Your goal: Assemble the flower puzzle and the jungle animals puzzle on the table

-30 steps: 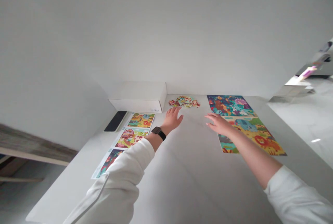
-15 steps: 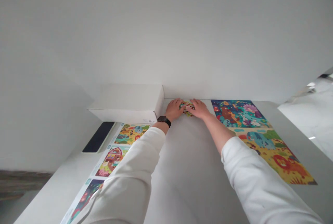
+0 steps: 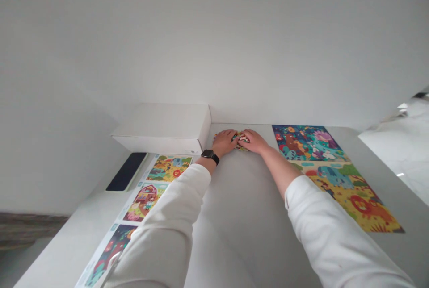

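Note:
At the far side of the table, by the wall, a small heap of colourful puzzle pieces (image 3: 241, 141) shows between my two hands. My left hand (image 3: 225, 141), with a black watch on the wrist, curves over the pieces from the left; a bit of colour shows beyond its outer edge. From the right, my right hand (image 3: 254, 140) wraps its fingers round the same heap, thumb towards the left hand. Both hands are closed about the pieces and almost meet. The fingers cover most of the heap, so single pieces are hard to make out.
Left of my hands stands a white box (image 3: 161, 120), with a phone (image 3: 127, 172) in front of it. A printed picture sheet (image 3: 147, 201) lies partly under my left sleeve. On the right lie a dark forest puzzle (image 3: 308, 143) and a yellow animal puzzle (image 3: 358, 196).
My hands have drawn closer together around the pieces, the right one shifting slightly left. Less of the heap shows between them. The view has tilted a little.

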Demonstrator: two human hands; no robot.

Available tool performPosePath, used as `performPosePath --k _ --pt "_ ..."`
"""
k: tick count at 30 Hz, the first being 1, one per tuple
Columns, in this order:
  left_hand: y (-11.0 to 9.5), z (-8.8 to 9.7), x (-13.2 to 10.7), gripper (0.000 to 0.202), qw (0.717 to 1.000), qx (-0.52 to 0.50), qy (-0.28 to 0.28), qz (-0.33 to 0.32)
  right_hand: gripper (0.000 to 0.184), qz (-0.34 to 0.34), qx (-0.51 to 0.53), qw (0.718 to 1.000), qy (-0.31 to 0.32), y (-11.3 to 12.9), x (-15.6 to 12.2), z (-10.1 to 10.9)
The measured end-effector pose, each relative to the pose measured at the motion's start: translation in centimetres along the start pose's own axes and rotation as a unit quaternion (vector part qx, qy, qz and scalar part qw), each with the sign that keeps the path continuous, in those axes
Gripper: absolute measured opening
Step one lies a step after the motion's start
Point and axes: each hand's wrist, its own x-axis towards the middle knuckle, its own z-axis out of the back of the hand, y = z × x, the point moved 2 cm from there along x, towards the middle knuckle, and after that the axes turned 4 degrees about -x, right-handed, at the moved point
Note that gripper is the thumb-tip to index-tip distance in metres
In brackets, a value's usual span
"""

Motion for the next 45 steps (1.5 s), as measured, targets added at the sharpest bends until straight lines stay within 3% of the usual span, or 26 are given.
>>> performPosePath --k 14,18,23,25,30,37,41,45 --pt "-5.4 0.9 -9.7 0.044 0.999 -0.014 0.007 -0.044 0.052 0.048 0.032 0.998 -0.007 5.0 -10.6 1.2" --pt "-5.7 2.0 -11.4 0.054 0.999 0.007 0.023 -0.034 0.058 0.047 0.044 0.998 0.005 5.4 -12.0 1.8" --pt "-4.4 2.9 -12.2 0.107 0.996 0.049 0.080 0.010 0.057 -0.028 0.055 0.998 0.005 3.9 -10.0 2.2" --pt "-4.0 2.9 -12.4 0.118 0.993 0.054 0.103 0.007 0.054 -0.054 0.053 0.997 0.015 3.5 -8.7 2.0" --pt "-4.0 3.2 -13.0 0.112 0.994 0.032 0.093 -0.044 0.045 -0.034 0.059 0.997 0.031 4.1 -7.5 1.2" --pt "-5.2 4.2 -15.4 0.074 0.997 0.020 0.065 -0.025 0.055 0.044 0.068 0.995 0.054 5.9 -11.5 2.6" --pt "-6.9 3.8 -15.7 0.096 0.997 0.033 0.042 -0.062 0.079 0.042 0.010 0.998 0.054 6.7 -13.5 2.8" --pt "-7.8 2.8 -13.7 0.123 0.989 0.051 0.101 -0.093 0.102 -0.017 -0.067 0.995 0.069 6.7 -14.9 2.2"
